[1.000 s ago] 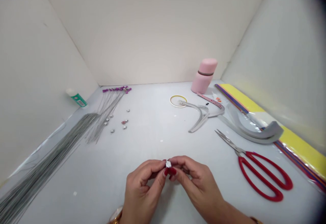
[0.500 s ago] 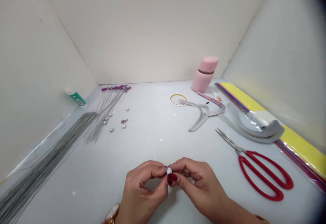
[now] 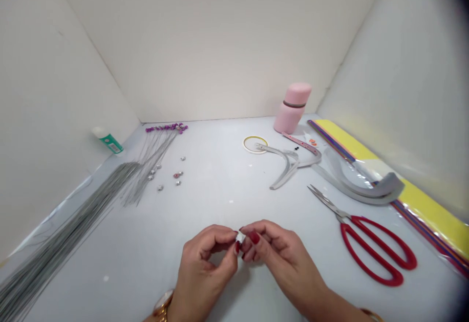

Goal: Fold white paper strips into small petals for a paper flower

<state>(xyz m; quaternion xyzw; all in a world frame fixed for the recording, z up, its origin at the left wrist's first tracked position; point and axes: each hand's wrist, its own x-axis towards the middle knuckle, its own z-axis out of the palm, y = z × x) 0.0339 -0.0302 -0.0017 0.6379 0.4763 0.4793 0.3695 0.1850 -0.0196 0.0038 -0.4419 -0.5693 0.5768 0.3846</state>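
A small white folded piece (image 3: 240,237) is pinched between the thumb and forefinger of my left hand (image 3: 207,263), low in the middle of the head view. My right hand (image 3: 289,261) is right beside it, its forefinger tip close behind the piece and its thumb lifted a little away; whether it touches the piece is hard to tell. Several small silvery folded pieces (image 3: 160,187) and one reddish piece (image 3: 176,176) lie on the table (image 3: 205,185), beyond my left hand. Red-handled scissors (image 3: 342,214) rest to the right, blades slightly apart.
Grey wires (image 3: 73,219) run along the left, near purple-tipped stems (image 3: 166,127) and a green-and-white tube (image 3: 110,142). A pink bottle (image 3: 292,109), a tape ring (image 3: 255,144), pale curled strips (image 3: 289,170) and packaged coloured sheets (image 3: 417,200) are at the right.
My right thumb has lifted off the white piece, which now shows more fully in my left fingertips. The view has shifted slightly.
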